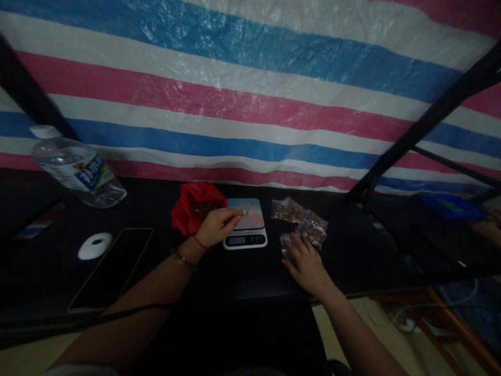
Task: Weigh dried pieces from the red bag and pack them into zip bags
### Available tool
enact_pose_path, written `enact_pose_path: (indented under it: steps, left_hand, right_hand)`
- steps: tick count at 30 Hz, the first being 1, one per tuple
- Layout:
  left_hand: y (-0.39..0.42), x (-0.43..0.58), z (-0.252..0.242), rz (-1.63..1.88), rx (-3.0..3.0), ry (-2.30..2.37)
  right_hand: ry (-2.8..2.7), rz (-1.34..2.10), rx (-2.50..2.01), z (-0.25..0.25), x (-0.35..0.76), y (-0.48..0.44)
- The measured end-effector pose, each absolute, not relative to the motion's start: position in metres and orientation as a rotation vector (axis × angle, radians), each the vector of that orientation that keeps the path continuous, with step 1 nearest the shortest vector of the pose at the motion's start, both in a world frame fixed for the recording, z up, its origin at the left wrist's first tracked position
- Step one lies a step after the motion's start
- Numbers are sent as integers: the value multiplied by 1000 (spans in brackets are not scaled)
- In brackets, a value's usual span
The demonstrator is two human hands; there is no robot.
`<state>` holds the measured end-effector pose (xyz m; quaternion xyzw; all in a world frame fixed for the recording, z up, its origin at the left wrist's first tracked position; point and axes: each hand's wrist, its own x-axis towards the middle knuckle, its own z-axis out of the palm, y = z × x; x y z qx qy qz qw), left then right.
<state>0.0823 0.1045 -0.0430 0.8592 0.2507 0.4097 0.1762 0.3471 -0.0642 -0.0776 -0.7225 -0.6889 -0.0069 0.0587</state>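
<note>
My left hand (219, 224) is over the platform of a small white digital kitchen scale (252, 222), with its fingertips pinched together. A small pale spot shows at the fingertips, too unclear to name. Just left of the scale, an open red plastic bag (183, 211) holds brown loose bits (203, 208). To the right, my right hand (307, 263) lies with fingers spread on a small clear zip bag (287, 245), partly hidden beneath it. Similar zip bags of brown bits (287, 210) lie behind it, one of them (314, 227) close to the fingers.
A clear plastic bottle (82, 169) stands at the back left. A phone (113, 269) and a round white object (95, 246) lie on the black table (235, 282). Black metal posts (415, 130) frame a striped sheet (235, 104). Another person's hand (487, 227) shows at far right.
</note>
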Motion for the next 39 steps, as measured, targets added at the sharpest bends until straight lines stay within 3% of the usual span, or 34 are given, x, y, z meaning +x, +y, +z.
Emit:
enact_pose_path:
  steps: [9,23,39]
  left_hand:
    - [106,82,-46,1126,2448,704]
    - [108,83,-49,1120,2471,676]
    - [109,84,-50,1052,2474,690]
  right_hand:
    - [-2014,-70,-2275,-81,343,-32]
    - [-2042,-72,-2058,-86,328,-3]
    - [-2142,90,-2288,-82,320,-20]
